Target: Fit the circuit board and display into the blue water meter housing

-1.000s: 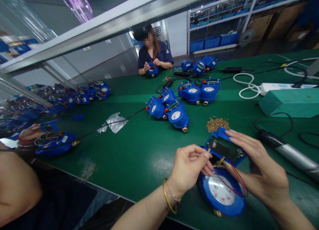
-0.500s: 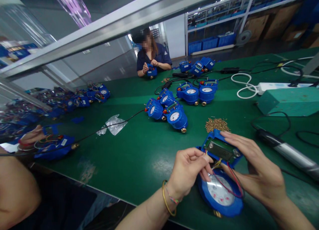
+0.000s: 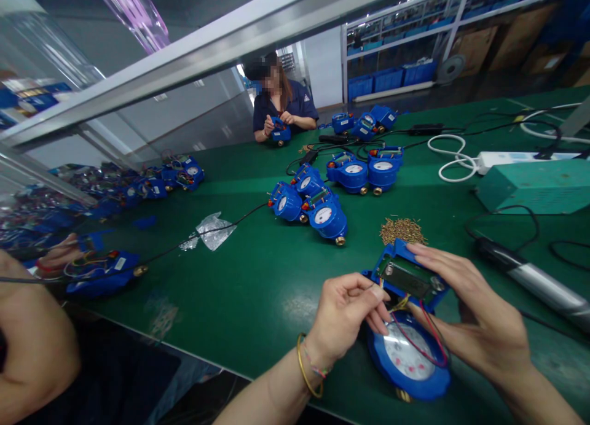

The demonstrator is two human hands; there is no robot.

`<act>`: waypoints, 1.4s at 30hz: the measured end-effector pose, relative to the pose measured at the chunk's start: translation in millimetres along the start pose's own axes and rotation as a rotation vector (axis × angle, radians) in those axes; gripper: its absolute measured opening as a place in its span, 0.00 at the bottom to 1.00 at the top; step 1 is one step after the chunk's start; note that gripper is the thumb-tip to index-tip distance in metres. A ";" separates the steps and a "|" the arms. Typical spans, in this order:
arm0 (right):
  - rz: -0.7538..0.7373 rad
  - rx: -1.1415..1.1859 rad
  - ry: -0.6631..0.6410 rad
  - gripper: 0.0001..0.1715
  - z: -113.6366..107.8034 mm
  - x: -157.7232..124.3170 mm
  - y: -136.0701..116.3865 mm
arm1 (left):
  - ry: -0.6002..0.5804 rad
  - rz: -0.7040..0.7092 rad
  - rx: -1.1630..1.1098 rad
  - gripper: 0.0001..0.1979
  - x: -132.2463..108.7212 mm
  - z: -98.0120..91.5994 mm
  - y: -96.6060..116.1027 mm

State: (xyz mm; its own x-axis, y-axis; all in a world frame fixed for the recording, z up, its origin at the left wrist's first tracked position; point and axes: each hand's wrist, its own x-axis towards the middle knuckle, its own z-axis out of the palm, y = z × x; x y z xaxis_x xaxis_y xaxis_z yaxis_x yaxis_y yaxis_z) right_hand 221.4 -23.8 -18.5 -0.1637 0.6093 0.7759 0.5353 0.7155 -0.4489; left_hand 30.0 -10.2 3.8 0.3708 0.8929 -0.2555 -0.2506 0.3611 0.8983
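Observation:
A blue water meter (image 3: 408,357) lies on the green bench in front of me, its round dial facing up. Its upper housing (image 3: 405,274) is tilted up, showing a circuit board with a display, and red, black and yellow wires (image 3: 431,336) run down over the dial. My right hand (image 3: 479,308) grips this housing from the right, fingers along its top edge and thumb beneath. At the housing's left side my left hand (image 3: 350,311) pinches thin wires between thumb and forefinger; the fingertips partly hide them.
A pile of small brass screws (image 3: 402,231) lies behind the meter. Several assembled meters (image 3: 327,219) stand mid-bench. To the right are a black-and-silver electric screwdriver (image 3: 534,280) and a green box (image 3: 534,188). Co-workers sit opposite (image 3: 286,105) and at left (image 3: 37,339).
My left hand has shifted very slightly left at the wires. My right hand keeps its hold on the housing. The co-worker's arm at the left has moved a little.

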 end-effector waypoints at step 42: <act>0.052 0.059 -0.005 0.31 5.2 -1.8 -2.2 | 0.071 0.044 0.096 0.24 -5.9 2.7 -4.2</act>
State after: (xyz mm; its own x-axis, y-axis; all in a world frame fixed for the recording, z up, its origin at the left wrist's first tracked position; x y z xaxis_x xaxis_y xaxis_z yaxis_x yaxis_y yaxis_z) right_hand 216.2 -24.7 -21.2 -0.1409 0.6476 0.7488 0.4931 0.7018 -0.5142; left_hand 31.3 -17.7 2.5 0.2964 0.9254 -0.2362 -0.1777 0.2964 0.9384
